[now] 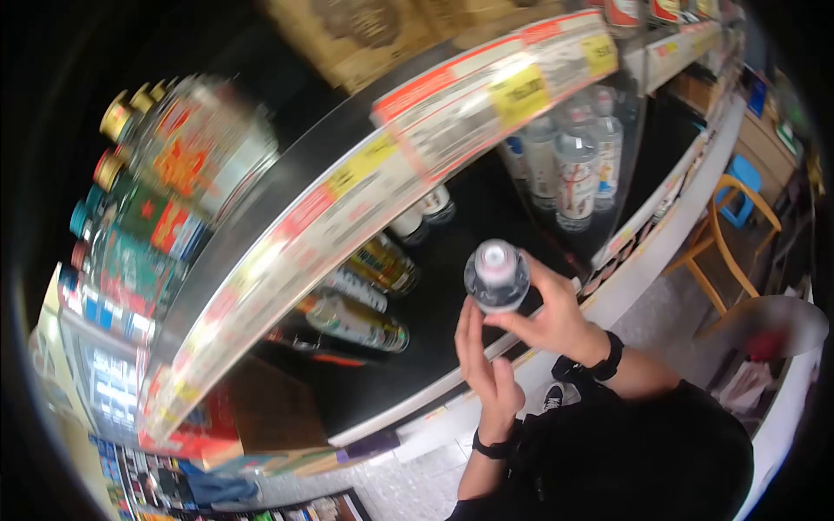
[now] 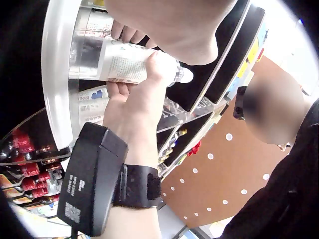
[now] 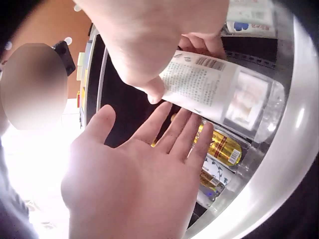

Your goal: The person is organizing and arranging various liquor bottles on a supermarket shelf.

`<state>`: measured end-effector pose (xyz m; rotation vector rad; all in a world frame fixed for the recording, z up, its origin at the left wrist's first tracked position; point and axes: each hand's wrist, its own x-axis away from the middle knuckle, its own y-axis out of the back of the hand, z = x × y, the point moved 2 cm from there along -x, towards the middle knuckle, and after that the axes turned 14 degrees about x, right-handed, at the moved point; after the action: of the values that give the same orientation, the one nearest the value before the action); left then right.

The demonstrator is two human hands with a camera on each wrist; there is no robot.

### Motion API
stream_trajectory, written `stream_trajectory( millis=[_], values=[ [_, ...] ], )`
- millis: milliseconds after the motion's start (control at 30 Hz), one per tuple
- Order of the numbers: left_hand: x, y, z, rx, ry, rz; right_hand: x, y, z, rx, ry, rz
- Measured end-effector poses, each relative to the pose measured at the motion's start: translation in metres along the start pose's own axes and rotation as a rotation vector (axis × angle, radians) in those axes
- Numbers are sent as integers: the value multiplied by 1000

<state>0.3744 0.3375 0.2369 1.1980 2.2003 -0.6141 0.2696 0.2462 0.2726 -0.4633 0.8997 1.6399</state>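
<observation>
In the head view, a clear bottle (image 1: 495, 280) with a pale cap points its top toward me, in front of the shelf. My right hand (image 1: 563, 319) grips it, thumb along one side. In the right wrist view, the bottle's white label (image 3: 194, 84) shows small green print and a barcode, with the right thumb pressed against it. My left hand (image 1: 491, 373) is spread with fairly straight fingers, the fingertips right at the bottle's side. The left wrist view shows the right hand (image 2: 132, 92) round the bottle, with the left hand (image 2: 174, 25) near in front.
Several bottles lie on the lower shelf, one with a gold label (image 1: 382, 263). Clear bottles (image 1: 576, 178) stand farther right. A shelf edge with price tags (image 1: 452, 122) crosses above, large bottles (image 1: 204, 156) on it. A wooden chair (image 1: 734, 252) stands at right.
</observation>
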Motion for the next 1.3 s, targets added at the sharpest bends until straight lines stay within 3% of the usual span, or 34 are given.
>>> stream_trajectory(
  millis=[167, 200, 233, 333, 400, 467, 500, 533, 600, 633, 800, 933, 1033, 1167, 1300],
  values=[
    [16, -21, -19, 14, -320, -11, 14, 53, 7, 135, 227, -77],
    [23, -28, -19, 69, -369, -22, 16, 58, -1, 18, 256, -135],
    [26, -35, -22, 64, -358, 26, 17, 71, -2, 36, 261, -132],
    [19, -69, -21, 116, -554, 151, 27, 109, -17, -35, 249, -140],
    [17, -101, -13, 173, -547, 173, 28, 142, -25, 17, 137, -85],
    [15, -135, -8, 222, -549, 189, 32, 164, -55, 19, 141, -71],
    [15, -154, -5, 229, -472, 201, 29, 173, -67, 19, 142, -66],
    [13, -170, -2, 233, -394, 217, 30, 195, -71, 70, 16, -70],
    [3, -197, 6, 165, -343, 384, 32, 205, -99, 39, -47, -173],
    [-2, -211, 9, 142, -263, 410, 8, 217, -102, 202, 78, -296],
    [-11, -263, 26, 135, 114, 513, -30, 244, -148, 278, 126, -316],
    [-14, -288, 38, 110, 154, 509, -63, 234, -172, 117, -8, -365],
    [-16, -302, 41, 258, 406, 412, -81, 219, -188, -15, -113, -312],
    [-32, -316, 51, 223, 351, 415, -90, 206, -202, -14, -152, -203],
    [-45, -311, 60, 157, 289, 366, -91, 194, -211, -28, -143, -235]
  ],
)
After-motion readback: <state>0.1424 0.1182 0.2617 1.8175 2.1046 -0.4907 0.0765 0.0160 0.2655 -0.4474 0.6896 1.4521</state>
